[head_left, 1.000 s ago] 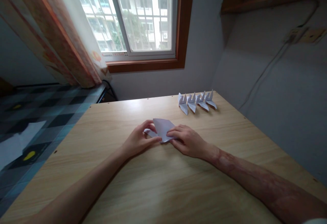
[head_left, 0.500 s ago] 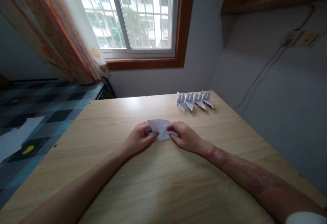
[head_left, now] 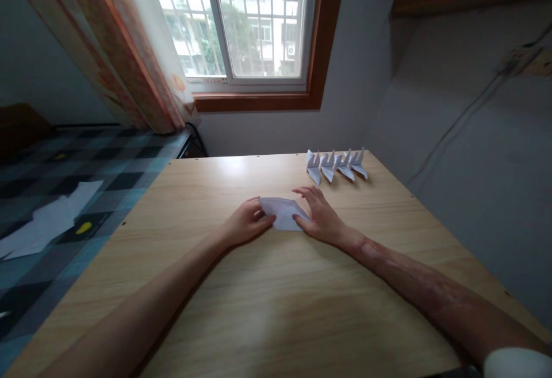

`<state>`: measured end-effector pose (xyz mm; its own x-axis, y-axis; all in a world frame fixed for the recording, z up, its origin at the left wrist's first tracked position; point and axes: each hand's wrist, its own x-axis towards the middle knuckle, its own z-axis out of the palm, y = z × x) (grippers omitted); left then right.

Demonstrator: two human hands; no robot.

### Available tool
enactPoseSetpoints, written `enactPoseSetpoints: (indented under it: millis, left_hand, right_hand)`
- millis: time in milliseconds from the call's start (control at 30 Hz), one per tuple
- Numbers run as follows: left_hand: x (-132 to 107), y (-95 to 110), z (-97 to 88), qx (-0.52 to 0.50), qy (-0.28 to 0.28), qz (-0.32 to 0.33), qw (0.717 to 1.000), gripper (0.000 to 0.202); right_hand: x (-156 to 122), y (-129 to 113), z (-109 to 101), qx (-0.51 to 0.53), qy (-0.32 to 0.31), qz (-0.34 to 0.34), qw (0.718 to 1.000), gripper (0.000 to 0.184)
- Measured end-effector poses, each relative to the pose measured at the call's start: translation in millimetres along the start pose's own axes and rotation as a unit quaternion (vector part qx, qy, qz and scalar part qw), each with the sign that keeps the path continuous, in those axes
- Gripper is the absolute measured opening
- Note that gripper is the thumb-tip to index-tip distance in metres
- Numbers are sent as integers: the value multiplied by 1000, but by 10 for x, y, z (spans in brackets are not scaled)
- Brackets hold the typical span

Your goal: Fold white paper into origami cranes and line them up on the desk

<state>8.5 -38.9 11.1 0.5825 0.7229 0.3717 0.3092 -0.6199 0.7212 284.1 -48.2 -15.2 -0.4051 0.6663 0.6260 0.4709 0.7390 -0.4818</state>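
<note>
A folded piece of white paper [head_left: 285, 213] is on the wooden table in front of me. My left hand [head_left: 249, 221] pinches its left end, with the thumb on top and the fingers curled behind. At the right end, my right hand [head_left: 319, 214] has its thumb against the paper, while its fingers are raised and spread apart above it. The paper's underside is hidden. Beyond my right hand, several folded paper cranes [head_left: 328, 168] stand in a row close to the table's far right corner.
The light wooden table [head_left: 259, 297] reaches toward the wall under a barred window [head_left: 267, 27]. On the left, loose white sheets [head_left: 56, 217] lie on a checked bed cover [head_left: 107, 162]. A cable [head_left: 457, 119] runs down the right wall from a socket.
My right hand's fingers have lifted and spread off the paper, leaving the thumb on it. The paper looks flatter, its front more open. The camera view has turned slightly left.
</note>
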Motion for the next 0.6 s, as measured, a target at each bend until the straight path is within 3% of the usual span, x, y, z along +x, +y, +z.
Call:
enactPoseSetpoints:
  millis: [133, 267, 433, 600]
  left_hand:
    - [-13, -34, 32, 9, 2, 10, 1000, 18]
    - [-5, -29, 31, 17, 12, 7, 1000, 18]
    - [-12, 26, 18, -3, 33, -43, 999, 25]
    - [-38, -33, 38, 3, 63, -65, 996, 21]
  right_hand:
    - [26, 18, -4, 36, -84, 9, 996, 44]
    - [33, 2, -9, 43, -86, 11, 995, 41]
    - [11, -18, -8, 8, -77, -7, 997, 42]
    - [-11, -106, -41, -23, -115, -50, 992, 43]
